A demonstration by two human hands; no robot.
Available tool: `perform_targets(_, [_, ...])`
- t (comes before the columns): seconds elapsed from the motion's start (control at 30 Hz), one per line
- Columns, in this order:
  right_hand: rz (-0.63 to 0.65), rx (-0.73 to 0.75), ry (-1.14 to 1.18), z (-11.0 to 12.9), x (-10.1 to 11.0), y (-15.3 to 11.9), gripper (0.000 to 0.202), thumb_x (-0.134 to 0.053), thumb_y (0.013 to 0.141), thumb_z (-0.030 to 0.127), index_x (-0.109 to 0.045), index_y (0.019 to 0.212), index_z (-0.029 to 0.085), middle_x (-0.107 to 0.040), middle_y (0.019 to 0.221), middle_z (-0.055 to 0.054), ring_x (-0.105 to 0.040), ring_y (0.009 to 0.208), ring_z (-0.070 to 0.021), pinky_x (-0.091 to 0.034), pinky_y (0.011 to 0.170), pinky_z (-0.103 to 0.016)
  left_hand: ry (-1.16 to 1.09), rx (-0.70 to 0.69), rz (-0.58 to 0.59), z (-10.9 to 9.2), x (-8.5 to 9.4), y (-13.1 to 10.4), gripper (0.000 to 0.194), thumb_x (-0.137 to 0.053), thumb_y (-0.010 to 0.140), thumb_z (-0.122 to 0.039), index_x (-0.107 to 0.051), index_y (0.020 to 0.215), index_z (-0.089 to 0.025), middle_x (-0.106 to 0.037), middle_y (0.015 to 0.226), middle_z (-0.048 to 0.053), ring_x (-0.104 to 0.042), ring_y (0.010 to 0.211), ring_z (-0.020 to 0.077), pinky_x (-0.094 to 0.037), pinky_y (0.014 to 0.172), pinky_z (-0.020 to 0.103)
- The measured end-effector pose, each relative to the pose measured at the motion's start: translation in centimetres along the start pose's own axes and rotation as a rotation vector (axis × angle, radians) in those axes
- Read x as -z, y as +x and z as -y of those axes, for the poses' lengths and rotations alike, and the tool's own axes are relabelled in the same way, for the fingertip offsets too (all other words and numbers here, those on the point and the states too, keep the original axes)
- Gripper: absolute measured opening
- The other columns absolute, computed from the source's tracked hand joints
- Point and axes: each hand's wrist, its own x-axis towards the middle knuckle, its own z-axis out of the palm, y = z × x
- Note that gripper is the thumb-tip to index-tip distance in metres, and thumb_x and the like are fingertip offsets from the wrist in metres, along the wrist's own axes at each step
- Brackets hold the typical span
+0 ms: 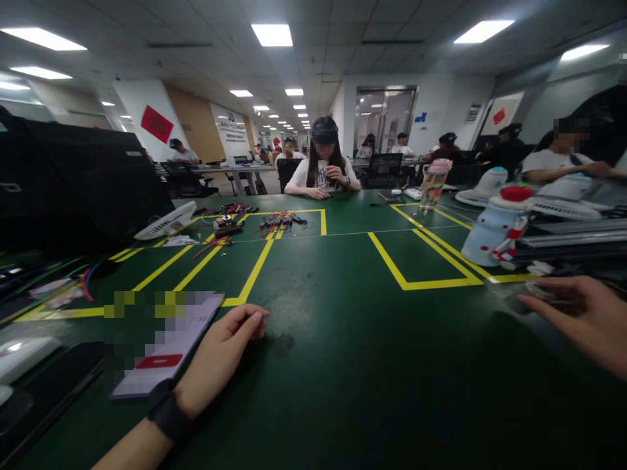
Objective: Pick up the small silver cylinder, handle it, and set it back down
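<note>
My left hand (225, 349), with a black band on its wrist, rests on the green table (333, 365) beside a phone (169, 365) with a lit screen. Its fingers are curled in and nothing shows between them. At the right edge, my right hand (580, 310) has thumb and fingers closed on a small greyish, partly clear object (526, 297), blurred and just above or on the table. A light blue bottle (490, 228) with a red top stands behind that hand.
Coloured wire bundles (284, 224) lie at the back left, near a white keyboard (169, 220). A pink-topped bottle (434, 186) and white fans (482, 188) stand at the back right. Yellow tape marks the table. A person sits opposite, one hand (318, 193) on the table.
</note>
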Motion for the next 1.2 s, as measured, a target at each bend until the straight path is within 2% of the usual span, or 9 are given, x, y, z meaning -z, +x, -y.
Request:
perform_targets(0.07, [0.133,0.121,0.154,4.8,-1.0,-1.9,0.049,-0.06,0.079,0.055,-0.056,0.113,0.021,-0.061,0.113,-0.013,-0.062,0.089,-0.0184,-0.05,0.074,-0.033,-0.002,0.0,0.003,0.0,0.0,0.0,0.031,-0.051,0.089,-0.047,-0.062,0.1,-0.02,-0.063,0.085,0.001,-0.061,0.081,0.0205,-0.046,0.076,0.033])
perform_targets(0.2, [0.364,0.536,0.468,14.7,-4.3,-5.7,0.04,-0.06,0.082,0.045,-0.053,0.113,0.022,-0.057,0.119,-0.008,-0.056,0.106,-0.0171,-0.049,0.092,-0.034,-0.01,-0.012,0.021,0.2,0.2,-0.2,0.03,-0.051,0.089,-0.047,-0.062,0.1,-0.021,-0.064,0.087,0.001,-0.061,0.082,0.0202,-0.046,0.077,0.033])
perform_targets(0.33, [0.561,0.728,0.529,19.9,-6.9,-8.2,0.032,-0.057,0.085,0.034,-0.051,0.114,0.023,-0.055,0.118,-0.004,-0.054,0.104,-0.0134,-0.046,0.094,-0.032,0.004,-0.013,0.034,0.4,0.4,-0.3,0.031,-0.05,0.09,-0.048,-0.061,0.101,-0.021,-0.064,0.088,0.002,-0.062,0.084,0.0212,-0.046,0.078,0.034])
perform_targets(0.5, [0.629,0.625,0.583,19.9,-8.0,-9.2,0.05,-0.064,0.08,0.037,-0.042,0.123,0.024,-0.054,0.117,-0.003,-0.053,0.102,-0.0123,-0.046,0.092,-0.031,0.077,-0.037,0.068,0.0,0.4,-0.3,0.032,-0.048,0.09,-0.048,-0.062,0.102,-0.022,-0.066,0.09,0.003,-0.062,0.086,0.0226,-0.046,0.08,0.036])
perform_targets(0.67, [0.707,0.552,0.69,19.7,-8.4,-9.1,0.05,-0.068,0.075,0.032,-0.045,0.118,0.022,-0.056,0.11,-0.002,-0.055,0.098,-0.0103,-0.046,0.088,-0.027,0.22,-0.085,0.26,-3.8,-1.5,-0.2,0.028,-0.049,0.091,-0.043,-0.064,0.106,-0.026,-0.067,0.104,0.003,-0.062,0.095,0.0236,-0.047,0.084,0.038])
perform_targets(0.8, [0.728,0.55,0.726,20.0,-8.5,-9.0,0.052,-0.073,0.07,0.032,-0.047,0.114,0.021,-0.058,0.103,0.0,-0.056,0.09,-0.0093,-0.047,0.081,-0.025,0.248,-0.364,0.366,-8.0,-5.1,-0.1,0.023,-0.055,0.089,-0.03,-0.066,0.109,-0.027,-0.066,0.107,0.003,-0.061,0.095,0.02,-0.047,0.085,0.035])
perform_targets(0.9, [0.75,0.575,0.735,20.1,-8.4,-9.0,0.047,-0.072,0.072,0.035,-0.05,0.11,0.02,-0.058,0.1,0.0,-0.055,0.088,-0.009,-0.046,0.077,-0.024,0.257,-0.53,0.42,-9.7,-7.3,0.1,0.016,-0.057,0.088,-0.022,-0.071,0.097,-0.026,-0.066,0.1,0.001,-0.06,0.094,0.0174,-0.046,0.086,0.032])
perform_targets(1.0, [0.771,0.61,0.737,20.2,-8.3,-9.0,0.044,-0.071,0.073,0.036,-0.051,0.109,0.02,-0.058,0.102,-0.001,-0.054,0.089,-0.0095,-0.045,0.078,-0.024,0.229,-0.544,0.382,-9.9,-7.9,0.3,0.014,-0.058,0.088,-0.02,-0.072,0.086,-0.023,-0.066,0.093,0.001,-0.061,0.089,0.0161,-0.047,0.082,0.03])
perform_targets(1.2, [0.687,0.594,0.616,20.0,-7.8,-8.8,0.036,-0.064,0.074,0.026,-0.05,0.106,0.019,-0.058,0.098,-0.002,-0.052,0.084,-0.0106,-0.041,0.072,-0.025,0.147,-0.379,0.219,-8.6,-6.7,0.6,0.013,-0.055,0.089,-0.025,-0.068,0.091,-0.022,-0.069,0.092,0.002,-0.063,0.087,0.0184,-0.048,0.078,0.032])
